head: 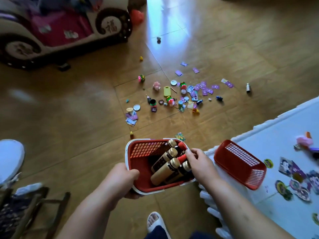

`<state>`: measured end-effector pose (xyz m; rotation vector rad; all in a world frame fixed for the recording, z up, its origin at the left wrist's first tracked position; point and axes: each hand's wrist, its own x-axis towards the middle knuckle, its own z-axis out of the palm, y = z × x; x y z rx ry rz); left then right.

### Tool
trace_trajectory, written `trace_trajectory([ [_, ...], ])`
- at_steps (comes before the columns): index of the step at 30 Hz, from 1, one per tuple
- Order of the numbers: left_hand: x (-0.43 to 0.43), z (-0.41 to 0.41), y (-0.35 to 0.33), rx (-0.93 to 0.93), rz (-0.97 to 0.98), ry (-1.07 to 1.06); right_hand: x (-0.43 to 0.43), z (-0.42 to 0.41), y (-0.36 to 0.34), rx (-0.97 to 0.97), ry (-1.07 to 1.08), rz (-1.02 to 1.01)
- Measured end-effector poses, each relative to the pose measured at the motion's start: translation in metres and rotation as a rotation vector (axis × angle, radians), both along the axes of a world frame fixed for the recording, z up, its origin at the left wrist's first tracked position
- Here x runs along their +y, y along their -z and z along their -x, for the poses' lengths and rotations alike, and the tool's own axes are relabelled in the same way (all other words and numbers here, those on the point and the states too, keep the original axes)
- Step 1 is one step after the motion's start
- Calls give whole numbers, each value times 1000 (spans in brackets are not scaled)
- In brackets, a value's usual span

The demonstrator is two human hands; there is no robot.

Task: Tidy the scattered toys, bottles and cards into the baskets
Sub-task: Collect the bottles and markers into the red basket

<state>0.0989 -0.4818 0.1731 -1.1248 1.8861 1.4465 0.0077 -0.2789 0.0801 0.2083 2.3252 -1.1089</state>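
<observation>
The right hand (pixel 200 163) reaches into a red basket (pixel 140 163), its fingertips curled around the red cap of a dark bottle (pixel 182 158). That bottle lies among several gold-capped bottles (pixel 165 171), all leaning together in the basket's right half. The left hand (pixel 120 178) grips the basket's near left corner, thumb over the white rim and fingers underneath, holding it above the wooden floor (pixel 69 109).

Just to the right, a second red basket (pixel 240 164) rests tilted on the edge of a pale foam mat (pixel 279 128), its open side facing away from the person. Picture cards and round badges (pixel 293 180) lie on the mat beyond it.

Farther out on the floor, small toys (pixel 172 97) and purple cards (pixel 207 87) are scattered in a loose patch, with a little silver bottle (pixel 248 87) off to its right. A sofa (pixel 60 26) stands at the far left. A foot in a white slipper (pixel 156 221) shows below the held basket.
</observation>
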Motion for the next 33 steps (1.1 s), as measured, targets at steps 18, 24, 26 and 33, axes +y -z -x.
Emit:
trace_trajectory([
  [18,-184,239,45,-16,5,-72,-187,251,32,-22,24,15],
  [24,-259,312,83,-31,-8,-22,-252,305,62,-80,109,-11],
  [26,-288,336,98,-29,-29,20,-277,318,76,-89,174,-15],
  [33,-392,401,174,-25,-11,55,-365,347,168,-173,427,-46],
])
